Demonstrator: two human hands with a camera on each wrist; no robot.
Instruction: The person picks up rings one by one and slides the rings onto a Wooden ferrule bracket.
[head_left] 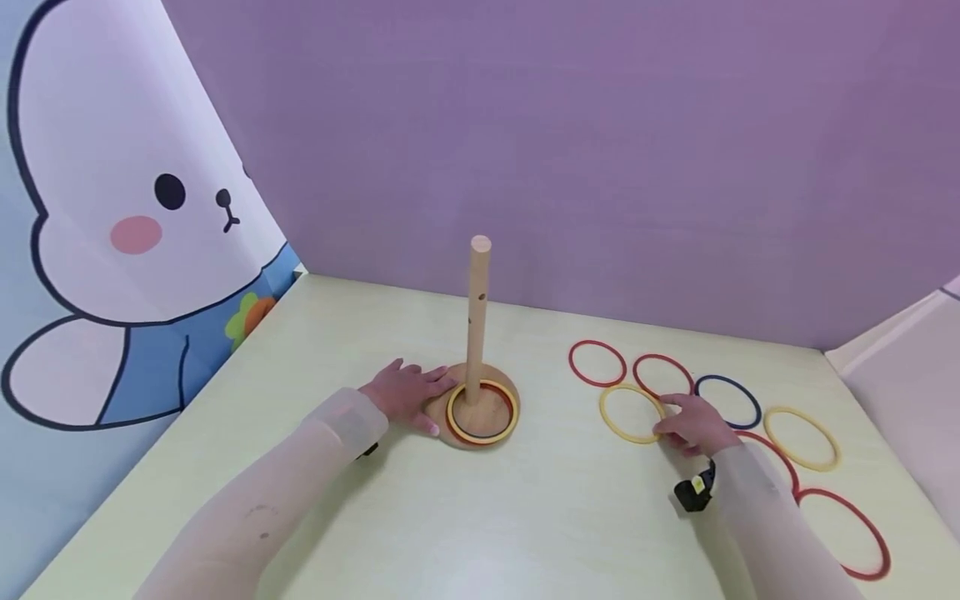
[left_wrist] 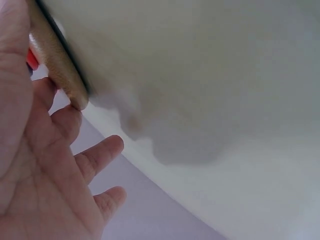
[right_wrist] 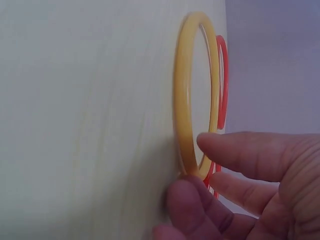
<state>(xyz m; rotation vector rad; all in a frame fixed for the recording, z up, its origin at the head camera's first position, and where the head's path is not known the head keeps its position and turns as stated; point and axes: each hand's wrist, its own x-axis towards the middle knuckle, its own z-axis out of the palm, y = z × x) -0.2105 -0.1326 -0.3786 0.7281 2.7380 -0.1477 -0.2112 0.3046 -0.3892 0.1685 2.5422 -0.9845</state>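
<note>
A wooden peg [head_left: 477,325] stands upright on a round wooden base [head_left: 501,377]. Around its foot lies a yellow ring [head_left: 453,425] over a red ring. My left hand [head_left: 405,396] rests at the left side of the base, fingers spread, fingertips on its edge; the left wrist view shows them against the wooden rim [left_wrist: 65,70]. At the right, my right hand [head_left: 693,425] pinches the near right side of another yellow ring [head_left: 609,421] between thumb and finger. In the right wrist view that yellow ring [right_wrist: 184,85] passes between the fingertips.
Around the right hand lie two red rings [head_left: 572,367] [head_left: 660,357] behind, a blue ring [head_left: 727,379], a yellow ring [head_left: 832,454] and two more red rings [head_left: 787,467] [head_left: 881,542]. A purple wall [head_left: 562,167] rises behind the pale table [head_left: 525,517].
</note>
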